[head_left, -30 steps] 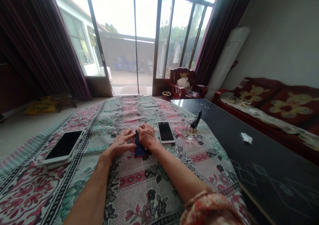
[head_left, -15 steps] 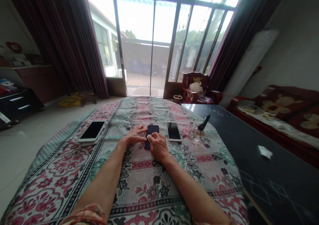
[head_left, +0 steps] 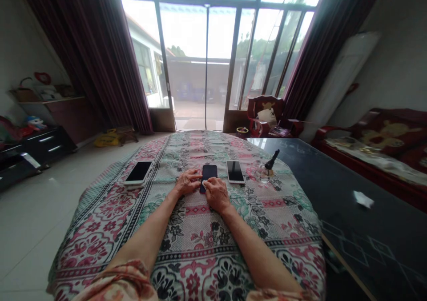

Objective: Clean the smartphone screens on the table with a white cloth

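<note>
A white wad [head_left: 204, 183] pinched by the right hand [head_left: 216, 195] has been drawn down the dark rectangular phone [head_left: 210, 171] mid-frame, seemingly being wiped; left hand [head_left: 188, 182] outspread.

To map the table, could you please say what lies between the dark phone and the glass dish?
In the head view, a white phone lies there on the cloth; the right hand partly covers the dark phone.

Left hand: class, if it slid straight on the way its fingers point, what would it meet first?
Probably the dark phone; the left hand seems to reach its left edge, though contact is unclear.
</note>
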`<state>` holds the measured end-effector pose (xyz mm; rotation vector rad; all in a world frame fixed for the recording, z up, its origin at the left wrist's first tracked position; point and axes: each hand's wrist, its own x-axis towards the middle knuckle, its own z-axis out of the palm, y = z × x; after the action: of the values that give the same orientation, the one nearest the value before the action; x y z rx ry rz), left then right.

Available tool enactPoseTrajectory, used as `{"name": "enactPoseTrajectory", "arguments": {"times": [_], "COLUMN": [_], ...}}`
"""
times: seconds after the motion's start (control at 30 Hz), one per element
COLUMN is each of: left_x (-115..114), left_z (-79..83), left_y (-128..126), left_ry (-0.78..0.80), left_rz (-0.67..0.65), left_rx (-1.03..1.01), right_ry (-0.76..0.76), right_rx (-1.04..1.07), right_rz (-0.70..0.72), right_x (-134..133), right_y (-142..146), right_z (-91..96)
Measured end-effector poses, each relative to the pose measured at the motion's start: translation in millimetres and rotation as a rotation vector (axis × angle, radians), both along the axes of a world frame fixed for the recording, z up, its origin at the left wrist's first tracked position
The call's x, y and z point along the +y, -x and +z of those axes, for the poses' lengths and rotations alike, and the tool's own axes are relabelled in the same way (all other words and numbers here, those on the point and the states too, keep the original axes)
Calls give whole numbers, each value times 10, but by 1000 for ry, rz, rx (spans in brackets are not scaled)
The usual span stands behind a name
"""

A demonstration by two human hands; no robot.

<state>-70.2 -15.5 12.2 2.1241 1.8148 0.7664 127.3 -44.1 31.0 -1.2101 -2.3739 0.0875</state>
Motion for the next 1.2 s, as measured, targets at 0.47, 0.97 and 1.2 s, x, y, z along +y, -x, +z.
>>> {"name": "enactPoseTrajectory", "arguments": {"times": [0.47, 0.97, 1.2], "left_x": [0, 7, -19], "left_z": [6, -55, -28], "left_y": [-9, -13, -25], "left_ry": [27, -98, -81], "left_rz": [-17, -57, -49], "left_rx": [54, 92, 133], "right_ry": [24, 49, 53], "right_rx": [-24, -139, -171], "right_rz": [-45, -72, -79], "right_x": [176, 949, 1131], "right_y": [110, 309, 375], "right_z": [31, 103, 120]}}
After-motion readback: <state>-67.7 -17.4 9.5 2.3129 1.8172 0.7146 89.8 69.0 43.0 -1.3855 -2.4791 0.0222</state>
